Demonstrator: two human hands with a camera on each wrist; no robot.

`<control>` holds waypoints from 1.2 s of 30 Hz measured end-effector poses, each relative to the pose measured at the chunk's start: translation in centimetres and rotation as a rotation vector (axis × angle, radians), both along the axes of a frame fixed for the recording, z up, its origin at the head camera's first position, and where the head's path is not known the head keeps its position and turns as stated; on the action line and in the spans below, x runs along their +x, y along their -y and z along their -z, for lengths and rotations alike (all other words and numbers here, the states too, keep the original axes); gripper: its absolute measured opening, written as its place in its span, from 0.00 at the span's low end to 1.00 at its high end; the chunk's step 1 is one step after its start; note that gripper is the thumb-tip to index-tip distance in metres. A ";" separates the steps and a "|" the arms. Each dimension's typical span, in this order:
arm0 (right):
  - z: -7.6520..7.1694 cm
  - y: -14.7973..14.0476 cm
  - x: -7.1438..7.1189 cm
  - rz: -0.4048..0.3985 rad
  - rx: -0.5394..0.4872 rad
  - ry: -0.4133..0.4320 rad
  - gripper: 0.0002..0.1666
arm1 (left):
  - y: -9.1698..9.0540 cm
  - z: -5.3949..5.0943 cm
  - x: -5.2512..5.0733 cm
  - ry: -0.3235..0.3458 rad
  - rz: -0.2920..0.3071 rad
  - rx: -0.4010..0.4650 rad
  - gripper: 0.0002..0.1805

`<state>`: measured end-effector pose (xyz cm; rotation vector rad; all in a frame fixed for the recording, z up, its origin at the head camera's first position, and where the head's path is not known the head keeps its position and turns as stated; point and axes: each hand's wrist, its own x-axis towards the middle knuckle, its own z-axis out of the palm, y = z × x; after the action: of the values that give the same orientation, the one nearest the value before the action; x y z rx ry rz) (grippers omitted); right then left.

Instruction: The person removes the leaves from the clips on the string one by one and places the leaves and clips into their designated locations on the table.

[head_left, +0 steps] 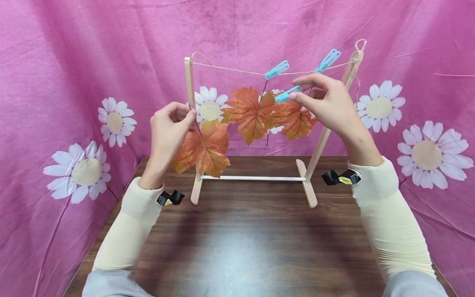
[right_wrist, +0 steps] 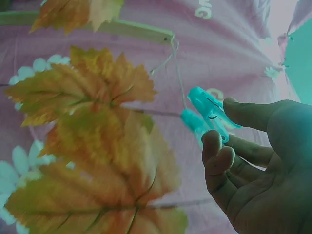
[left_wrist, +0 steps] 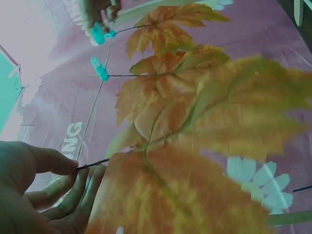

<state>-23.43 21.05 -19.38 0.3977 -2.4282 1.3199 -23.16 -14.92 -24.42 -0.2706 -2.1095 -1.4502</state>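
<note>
So far one orange leaf (head_left: 211, 146), left of centre in the head view, is unpegged, its stem pinched in our left hand (head_left: 167, 130). Our right hand (head_left: 330, 103), well apart at upper right, pinches a blue clothespin (head_left: 285, 95). Beyond, a middle leaf (head_left: 252, 113) and a right-hand leaf (head_left: 295, 121) already hang pegged from the cord (head_left: 230, 69); we judge one clipping left.

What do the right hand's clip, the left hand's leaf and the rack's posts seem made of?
Clip: likely plastic; it looks translucent blue and shiny. Leaf: probably printed fabric, with blotchy colours and dark veins; thin plastic is possible. Posts: apparently bare wood, pale tan and matte.
</note>
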 end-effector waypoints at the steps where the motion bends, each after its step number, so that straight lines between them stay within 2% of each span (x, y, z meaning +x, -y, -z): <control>1: 0.4 -0.4 0.0 0.003 -0.002 0.004 0.25 | 0.1 0.1 0.1 0.005 0.006 0.006 0.10; 9: 3.1 -3.6 0.6 0.030 -0.025 0.031 0.18 | 0.1 1.7 0.4 0.037 0.060 0.047 0.10; 12: 4.1 -4.7 0.8 0.036 -0.018 0.039 0.16 | -0.1 2.5 0.4 0.054 0.062 0.035 0.09; 19: 6.5 -7.1 1.0 0.063 0.009 0.061 0.17 | -0.8 4.3 0.5 0.103 0.036 -0.036 0.08; 26: 8.7 -9.4 1.4 0.129 0.083 0.135 0.20 | -1.5 5.8 0.3 0.149 0.063 -0.039 0.08; 31: 10.0 -10.7 1.6 0.155 0.113 0.191 0.24 | -2.0 6.9 0.1 0.177 0.121 0.002 0.07; 36: 11.2 -12.0 2.0 0.174 0.105 0.201 0.26 | -2.4 8.2 0.0 0.212 0.187 0.075 0.07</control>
<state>-21.43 33.02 -30.55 0.0791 -2.6357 1.2130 -23.17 -12.55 -32.64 -0.3038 -2.2399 -1.7299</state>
